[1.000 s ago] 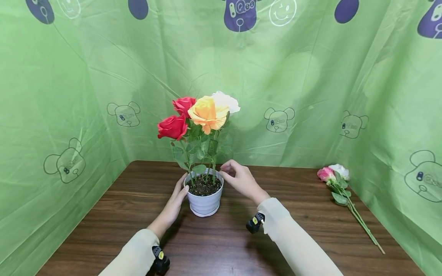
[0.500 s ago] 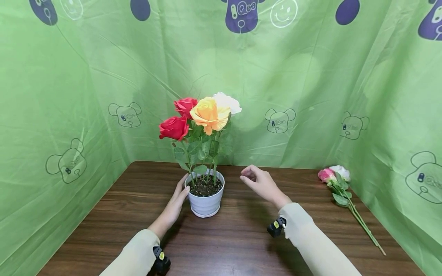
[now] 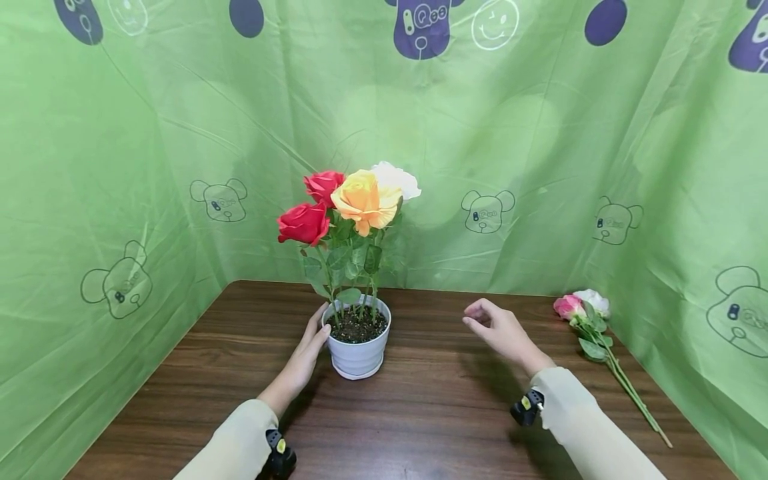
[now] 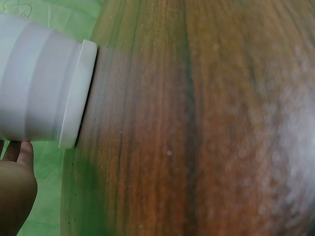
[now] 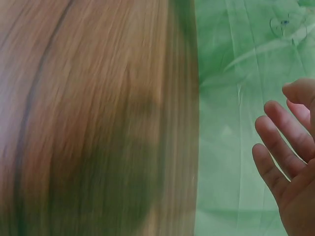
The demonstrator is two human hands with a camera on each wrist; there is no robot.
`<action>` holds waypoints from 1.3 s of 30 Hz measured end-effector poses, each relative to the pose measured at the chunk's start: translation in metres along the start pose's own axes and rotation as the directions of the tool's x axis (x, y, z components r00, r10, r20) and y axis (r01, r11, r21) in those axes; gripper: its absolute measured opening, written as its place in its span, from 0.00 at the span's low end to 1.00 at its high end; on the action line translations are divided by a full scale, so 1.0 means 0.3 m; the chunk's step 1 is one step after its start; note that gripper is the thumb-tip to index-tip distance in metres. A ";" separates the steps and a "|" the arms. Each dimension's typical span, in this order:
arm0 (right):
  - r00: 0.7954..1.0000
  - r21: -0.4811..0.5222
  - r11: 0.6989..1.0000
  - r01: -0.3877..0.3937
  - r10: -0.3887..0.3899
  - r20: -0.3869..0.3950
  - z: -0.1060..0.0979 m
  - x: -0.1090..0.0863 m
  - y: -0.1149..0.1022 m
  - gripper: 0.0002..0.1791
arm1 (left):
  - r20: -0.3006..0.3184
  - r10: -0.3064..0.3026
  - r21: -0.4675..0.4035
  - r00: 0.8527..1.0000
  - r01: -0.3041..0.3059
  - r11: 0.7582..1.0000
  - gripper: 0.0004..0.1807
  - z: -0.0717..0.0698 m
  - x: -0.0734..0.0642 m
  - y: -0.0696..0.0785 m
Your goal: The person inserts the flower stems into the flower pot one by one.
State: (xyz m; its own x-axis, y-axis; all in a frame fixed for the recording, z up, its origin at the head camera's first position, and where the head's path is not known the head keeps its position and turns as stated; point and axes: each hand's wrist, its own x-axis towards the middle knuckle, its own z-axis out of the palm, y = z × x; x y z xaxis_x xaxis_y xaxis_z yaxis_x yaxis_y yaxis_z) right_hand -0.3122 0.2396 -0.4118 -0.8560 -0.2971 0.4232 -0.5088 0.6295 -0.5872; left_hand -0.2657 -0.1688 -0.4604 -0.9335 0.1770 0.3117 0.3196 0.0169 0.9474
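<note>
A white ribbed flowerpot (image 3: 359,357) with dark soil stands on the wooden table in the head view. Several artificial roses rise from it: red roses (image 3: 303,223), a yellow-orange rose (image 3: 366,200) and a white rose (image 3: 397,180). My left hand (image 3: 304,353) rests against the pot's left side, thumb near the front of the rim. In the left wrist view, fingers (image 4: 25,153) touch the pot's wall (image 4: 37,83). My right hand (image 3: 501,331) is over the table between the pot and two loose roses, holding nothing; its fingers (image 5: 280,128) are relaxed and apart in the right wrist view.
At the table's right side lie a pink rose (image 3: 569,307) and a white rose (image 3: 593,301) with long green stems (image 3: 633,393). The brown wooden table (image 3: 408,427) is enclosed by a green printed curtain (image 3: 444,133) at the back and sides.
My right hand has moved away from the pot's right rim, rightwards toward the loose roses. My left hand has stayed against the pot, which has not moved on the table.
</note>
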 end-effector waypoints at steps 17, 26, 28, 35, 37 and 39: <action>0.992 -0.158 0.980 -0.120 0.111 -0.060 -0.191 -0.171 0.195 0.09 | -0.001 -0.009 0.004 1.000 0.009 1.000 0.31 -0.005 -0.002 -0.014; 0.974 -0.203 0.957 -0.209 0.184 -0.135 -0.321 -0.275 0.299 0.11 | -0.004 -0.012 0.007 1.000 0.012 1.000 0.31 -0.005 -0.002 -0.012; 0.969 -0.228 0.947 -0.226 0.195 -0.149 -0.350 -0.301 0.322 0.12 | -0.003 -0.012 0.007 1.000 0.012 1.000 0.31 -0.004 -0.002 -0.011; 0.934 -0.111 0.937 -0.332 0.311 -0.175 -0.452 -0.394 0.377 0.18 | 0.001 -0.007 0.008 1.000 0.007 1.000 0.31 0.000 -0.001 -0.006; 0.920 -0.083 0.926 -0.367 0.349 -0.177 -0.479 -0.413 0.383 0.20 | 0.001 -0.010 0.007 1.000 0.010 1.000 0.31 -0.001 -0.002 -0.005; 0.909 -0.090 0.913 -0.399 0.381 -0.166 -0.505 -0.430 0.390 0.22 | 0.001 -0.008 0.006 1.000 0.008 1.000 0.31 -0.002 -0.001 -0.004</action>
State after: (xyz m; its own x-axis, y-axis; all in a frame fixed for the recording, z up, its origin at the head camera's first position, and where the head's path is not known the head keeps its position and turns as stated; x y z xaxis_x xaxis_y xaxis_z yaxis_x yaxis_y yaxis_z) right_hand -0.2475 0.4603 -0.4306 -0.9570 0.0893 0.2759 -0.1145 0.7579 -0.6422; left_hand -0.2658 -0.1693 -0.4616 -0.9358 0.1781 0.3042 0.3131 0.0237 0.9494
